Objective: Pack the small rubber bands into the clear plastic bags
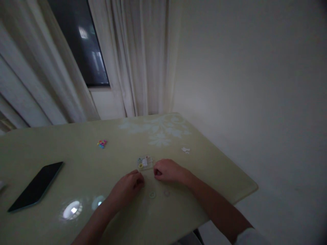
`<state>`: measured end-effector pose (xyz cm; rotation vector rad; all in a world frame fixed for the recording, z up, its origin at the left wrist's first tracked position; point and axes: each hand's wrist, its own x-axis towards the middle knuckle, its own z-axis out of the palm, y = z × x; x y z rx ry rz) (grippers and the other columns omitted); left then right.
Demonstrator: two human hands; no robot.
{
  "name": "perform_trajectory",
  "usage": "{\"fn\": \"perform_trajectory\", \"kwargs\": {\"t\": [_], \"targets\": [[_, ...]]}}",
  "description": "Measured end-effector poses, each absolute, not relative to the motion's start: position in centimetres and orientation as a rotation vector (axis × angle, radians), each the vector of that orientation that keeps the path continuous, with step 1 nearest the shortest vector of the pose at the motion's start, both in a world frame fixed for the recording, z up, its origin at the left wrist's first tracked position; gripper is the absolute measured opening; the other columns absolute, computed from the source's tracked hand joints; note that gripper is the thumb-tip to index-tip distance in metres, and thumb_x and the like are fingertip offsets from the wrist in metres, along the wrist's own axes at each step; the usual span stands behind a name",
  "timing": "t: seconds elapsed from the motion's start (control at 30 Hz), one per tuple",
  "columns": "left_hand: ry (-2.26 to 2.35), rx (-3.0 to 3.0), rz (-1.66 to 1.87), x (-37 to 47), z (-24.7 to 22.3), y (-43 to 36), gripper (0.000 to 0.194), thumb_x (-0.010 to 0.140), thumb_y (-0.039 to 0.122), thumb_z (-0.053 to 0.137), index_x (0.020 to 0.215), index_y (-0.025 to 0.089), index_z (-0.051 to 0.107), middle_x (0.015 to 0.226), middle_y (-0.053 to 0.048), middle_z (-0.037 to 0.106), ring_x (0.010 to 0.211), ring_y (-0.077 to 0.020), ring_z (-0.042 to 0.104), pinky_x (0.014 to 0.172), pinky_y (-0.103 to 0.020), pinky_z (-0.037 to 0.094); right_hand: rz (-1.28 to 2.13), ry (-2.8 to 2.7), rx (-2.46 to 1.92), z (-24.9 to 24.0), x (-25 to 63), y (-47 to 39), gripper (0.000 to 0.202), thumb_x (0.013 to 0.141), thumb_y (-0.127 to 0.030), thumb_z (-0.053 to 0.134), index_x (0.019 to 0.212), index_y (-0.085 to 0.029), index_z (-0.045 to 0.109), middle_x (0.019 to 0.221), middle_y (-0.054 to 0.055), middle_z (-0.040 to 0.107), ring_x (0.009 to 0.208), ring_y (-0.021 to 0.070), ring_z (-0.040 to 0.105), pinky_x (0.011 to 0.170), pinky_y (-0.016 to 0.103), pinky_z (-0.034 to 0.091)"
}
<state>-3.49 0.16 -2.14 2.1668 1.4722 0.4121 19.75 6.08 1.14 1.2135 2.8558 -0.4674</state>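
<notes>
A small clear plastic tray [149, 167] lies on the table between and just beyond my hands. In it sit a yellow ring [140, 165], a teal ring [139, 159], a pinkish ring [147, 157] and a white piece [144, 162]. My right hand [167, 169] is closed, its curled fingers at the tray's right edge; whether they touch it I cannot tell. Just below the tray's near left corner, my left hand [129, 185] rests with fingers curled together. What either hand pinches is hidden. Closer to me lie a pale green ring [152, 195] and a pale pink ring [167, 193].
A pile of small multicoloured pieces [102, 143] lies farther back on the left. Some white bits [185, 149] are at the right. A dark tablet-like slab [37, 186] lies on the left of the glossy table [76, 153]. Curtains and a wall stand behind.
</notes>
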Motion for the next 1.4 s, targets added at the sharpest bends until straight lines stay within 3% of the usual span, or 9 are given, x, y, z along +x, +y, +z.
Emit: {"fn": "perform_trajectory", "kwargs": {"t": [0.17, 0.27, 0.47, 0.57, 0.7, 0.8, 1.13, 1.4], "targets": [[1.471, 2.391, 0.256, -3.0, -2.6, -0.7, 0.024, 0.096, 0.012, 0.040, 0.094, 0.021, 0.063, 0.104, -0.012, 0.069, 0.100, -0.0276, 0.064, 0.091, -0.039, 0.050, -0.337, 2.834, 1.203, 0.9, 19.3, 5.3, 0.018, 0.084, -0.031, 0.068, 0.094, -0.018, 0.076, 0.098, 0.011, 0.076, 0.086, 0.0242, 0.068, 0.069, 0.029, 0.045], [1.428, 2.449, 0.245, -3.2, -3.1, -1.0, 0.024, 0.094, 0.008, 0.039, 0.096, 0.019, 0.060, 0.105, -0.013, 0.068, 0.100, -0.0290, 0.060, 0.094, -0.043, 0.048, -0.419, 2.905, 1.139, 0.5, 19.6, 5.8, 0.018, 0.082, -0.033, 0.072, 0.091, -0.017, 0.073, 0.096, 0.008, 0.074, 0.085, 0.0218, 0.065, 0.071, 0.028, 0.044], [1.255, 2.165, 0.471, -3.4, -2.2, -1.1, 0.015, 0.096, 0.014, 0.039, 0.091, 0.023, 0.051, 0.092, -0.003, 0.065, 0.084, -0.0206, 0.056, 0.077, -0.030, 0.047, -1.253, 3.118, 1.345, 0.2, 21.0, 7.8, 0.008, 0.078, -0.019, 0.070, 0.082, -0.017, 0.063, 0.073, -0.004, 0.059, 0.066, 0.0115, 0.051, 0.064, 0.022, 0.038], [1.137, 2.016, 0.479, -2.7, -0.6, -1.3, 0.014, 0.099, 0.024, 0.045, 0.091, 0.022, 0.056, 0.088, -0.001, 0.067, 0.081, -0.0181, 0.059, 0.074, -0.027, 0.047, -1.534, 3.081, 1.482, -0.1, 21.3, 8.4, 0.006, 0.078, -0.018, 0.067, 0.081, -0.016, 0.062, 0.069, -0.005, 0.056, 0.063, 0.0107, 0.048, 0.061, 0.021, 0.038], [1.040, 1.923, 0.439, -2.2, 0.7, -1.5, 0.014, 0.093, 0.026, 0.056, 0.098, 0.021, 0.069, 0.095, -0.003, 0.074, 0.087, -0.0195, 0.067, 0.078, -0.028, 0.050, -1.546, 3.021, 1.593, -0.5, 21.2, 8.7, 0.007, 0.073, -0.015, 0.067, 0.079, -0.016, 0.063, 0.067, -0.005, 0.057, 0.062, 0.0101, 0.048, 0.059, 0.021, 0.037], [1.073, 1.973, 0.424, -2.1, 0.5, -1.6, 0.018, 0.089, 0.023, 0.057, 0.094, 0.020, 0.073, 0.088, -0.003, 0.074, 0.079, -0.0184, 0.066, 0.072, -0.027, 0.050, -1.535, 3.016, 1.595, -0.7, 21.1, 8.7, 0.009, 0.071, -0.014, 0.069, 0.078, -0.015, 0.064, 0.067, -0.005, 0.058, 0.062, 0.0098, 0.049, 0.060, 0.021, 0.038], [1.180, 2.070, 0.451, -0.7, -0.5, -1.6, 0.028, 0.081, 0.017, 0.055, 0.097, 0.022, 0.078, 0.087, -0.005, 0.073, 0.071, -0.0199, 0.065, 0.066, -0.029, 0.046, -1.648, 3.063, 1.463, -0.9, 20.6, 8.2, 0.013, 0.072, -0.015, 0.070, 0.079, -0.017, 0.060, 0.070, -0.005, 0.058, 0.063, 0.0097, 0.049, 0.059, 0.021, 0.038], [1.268, 2.034, 0.390, -0.9, -1.7, -1.5, 0.019, 0.079, 0.020, 0.058, 0.091, 0.018, 0.072, 0.084, -0.004, 0.070, 0.074, -0.0217, 0.062, 0.066, -0.030, 0.045, -1.806, 3.105, 1.403, -0.4, 20.3, 7.8, 0.014, 0.076, -0.020, 0.070, 0.083, -0.018, 0.059, 0.072, -0.005, 0.056, 0.063, 0.0099, 0.047, 0.060, 0.021, 0.040]]}}
